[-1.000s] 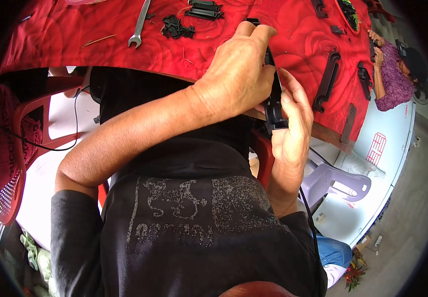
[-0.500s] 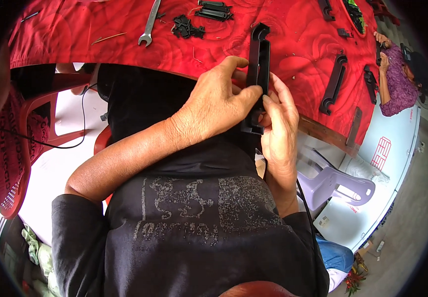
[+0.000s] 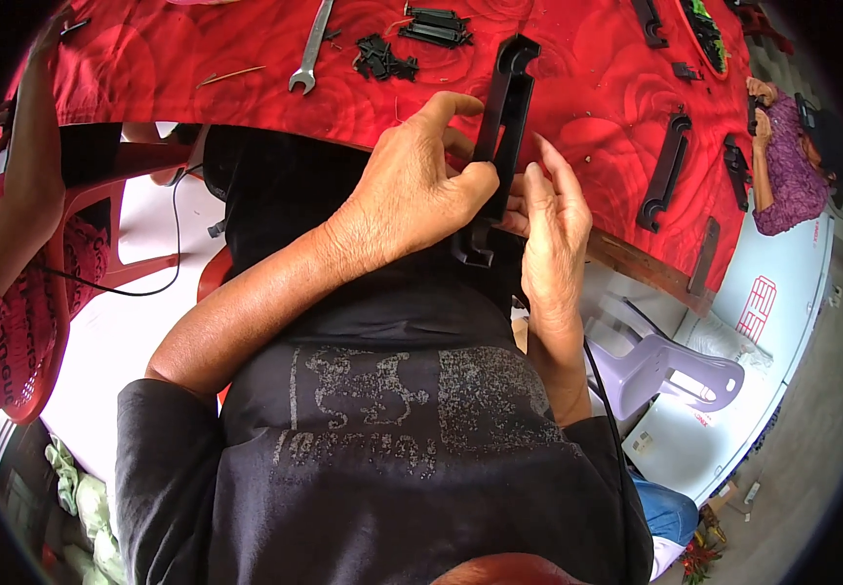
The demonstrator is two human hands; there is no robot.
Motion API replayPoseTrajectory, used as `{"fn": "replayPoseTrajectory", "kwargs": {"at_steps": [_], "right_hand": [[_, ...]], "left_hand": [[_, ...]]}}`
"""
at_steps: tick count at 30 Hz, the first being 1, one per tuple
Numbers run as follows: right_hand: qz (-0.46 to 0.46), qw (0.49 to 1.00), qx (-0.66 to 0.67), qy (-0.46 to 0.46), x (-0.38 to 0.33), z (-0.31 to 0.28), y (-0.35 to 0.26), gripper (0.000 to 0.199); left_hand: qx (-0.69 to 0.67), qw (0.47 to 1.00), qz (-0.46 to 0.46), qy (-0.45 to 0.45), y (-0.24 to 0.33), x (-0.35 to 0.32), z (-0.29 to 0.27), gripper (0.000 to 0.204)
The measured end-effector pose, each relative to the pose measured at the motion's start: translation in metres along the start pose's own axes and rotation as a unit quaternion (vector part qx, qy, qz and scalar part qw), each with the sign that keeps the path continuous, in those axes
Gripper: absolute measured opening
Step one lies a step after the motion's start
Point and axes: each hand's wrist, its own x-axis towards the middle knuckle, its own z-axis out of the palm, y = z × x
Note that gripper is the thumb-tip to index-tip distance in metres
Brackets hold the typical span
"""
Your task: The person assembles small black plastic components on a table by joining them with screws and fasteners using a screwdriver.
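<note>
My left hand [image 3: 419,185] is closed on a long black plastic channel piece [image 3: 512,107], thumb pressed on its face and fingers round its far side. The piece tilts over the table's front edge, with hooked ends at top and bottom. My right hand [image 3: 556,214] is beside its lower half, thumb and forefinger lifted off and apart. Its lower fingers reach the piece's edge; whether they touch is hard to tell.
The red-clothed table [image 3: 343,117] carries a wrench [image 3: 311,58], a heap of small black parts [image 3: 382,58], stacked black strips [image 3: 436,27] and a similar channel piece [image 3: 665,171]. Co-workers sit at the left and at the far right [image 3: 794,146]. A purple plastic chair [image 3: 675,366] stands below.
My right thumb has come off the piece and its fingers have spread. The piece leans more to the right at its top. A co-worker's arm at left has come into view.
</note>
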Motion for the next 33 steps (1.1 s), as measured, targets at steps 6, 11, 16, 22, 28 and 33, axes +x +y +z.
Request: {"fn": "replayPoseTrajectory", "kwargs": {"at_steps": [6,11,16,22,28,33], "right_hand": [[-0.039,0.997,0.052,0.042,0.013,-0.003,-0.001,0.052],[0.033,0.946,0.315,-0.073,0.028,-0.002,-0.004,0.048],[0.036,0.950,0.305,-0.054,0.033,0.003,-0.009,0.046],[-0.003,0.944,0.328,-0.023,0.036,0.002,-0.010,0.050],[-0.053,0.910,0.409,-0.048,0.045,-0.009,0.000,0.055],[-0.041,0.898,0.434,-0.057,0.044,-0.012,-0.001,0.056]], "left_hand": [[-0.060,0.996,0.004,-0.062,0.006,-0.001,-0.009,0.051],[-0.120,0.983,-0.002,-0.139,0.008,-0.001,-0.009,0.048],[-0.131,0.984,0.031,-0.112,0.003,-0.002,-0.002,0.043],[-0.086,0.988,0.049,-0.119,0.014,-0.014,-0.001,0.057],[0.066,0.971,0.217,-0.077,0.002,-0.033,0.002,0.068],[0.137,0.960,0.225,-0.092,0.005,-0.039,0.000,0.062]]}}
